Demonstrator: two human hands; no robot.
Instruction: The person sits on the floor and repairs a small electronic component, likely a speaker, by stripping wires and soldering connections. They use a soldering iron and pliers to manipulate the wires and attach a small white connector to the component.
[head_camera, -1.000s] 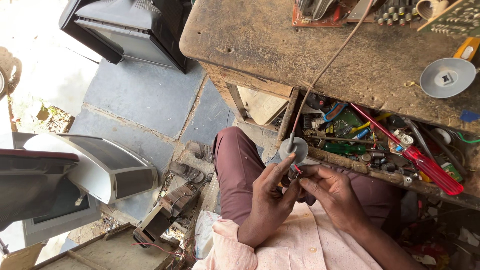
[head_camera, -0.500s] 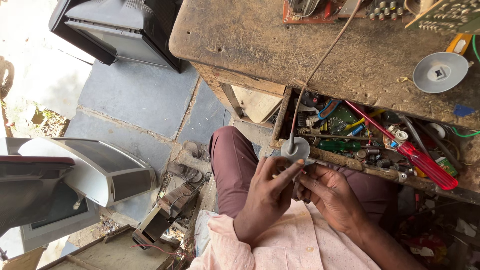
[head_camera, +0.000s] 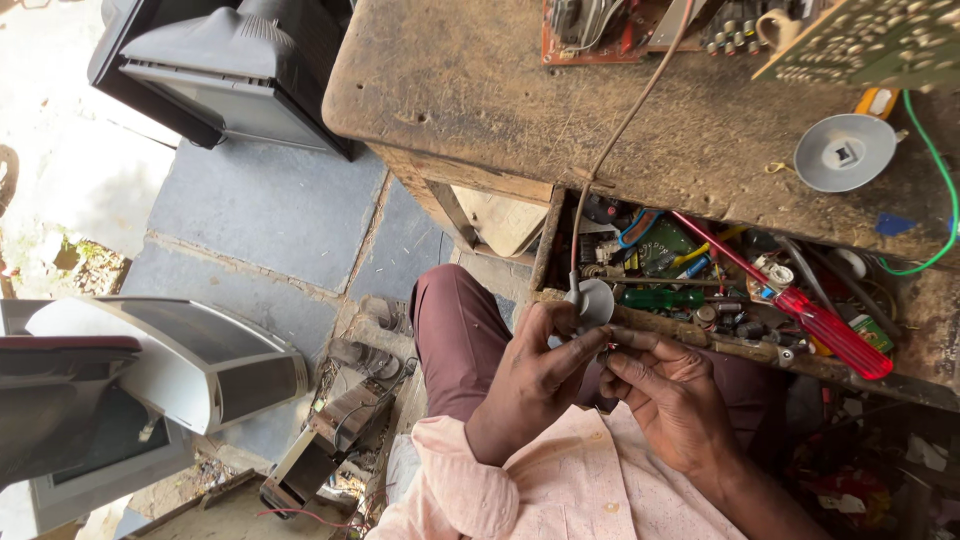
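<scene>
Head view, two hands, left hand and right hand pinching one grey suction cup, one red screwdriver

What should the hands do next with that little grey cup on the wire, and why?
Probably steady the grey cup with the left hand while the right hand works the small part pinched just under it. Both sets of fingertips meet there, and the wire runs up tight over the edge of the wooden bench, so a firm hold would likely keep it from tugging away.

Rough, worn wooden workbench; glossy red plastic screwdriver handle.
</scene>
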